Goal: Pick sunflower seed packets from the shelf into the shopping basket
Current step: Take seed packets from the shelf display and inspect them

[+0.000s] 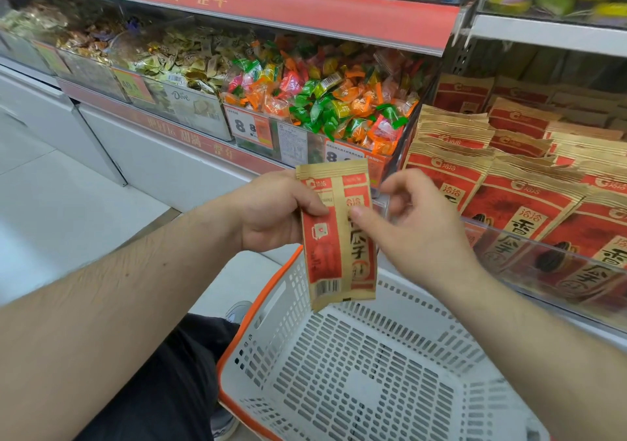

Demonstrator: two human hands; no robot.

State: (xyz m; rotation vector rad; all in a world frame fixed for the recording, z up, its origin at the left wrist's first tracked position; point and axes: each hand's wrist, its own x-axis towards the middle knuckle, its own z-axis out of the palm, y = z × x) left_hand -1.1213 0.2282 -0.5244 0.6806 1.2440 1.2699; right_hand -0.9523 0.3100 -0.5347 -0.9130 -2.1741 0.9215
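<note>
Our left hand (271, 213) raised before us, thumb and fingers pinching, our right hand (417, 223) just beside it, fingers loosely curled, thumb extended, both forearms bare.

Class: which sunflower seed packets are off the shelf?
The packets pinched in the left hand, hanging above the basket; all others lie stacked on the shelf.

Matt paper packets (339, 237) above a perforated plastic basket (356, 372)

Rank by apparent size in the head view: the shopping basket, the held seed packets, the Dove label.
1. Shopping basket, largest, though nearest the camera.
2. Held seed packets.
3. Dove label, smallest, though farther away.
</note>
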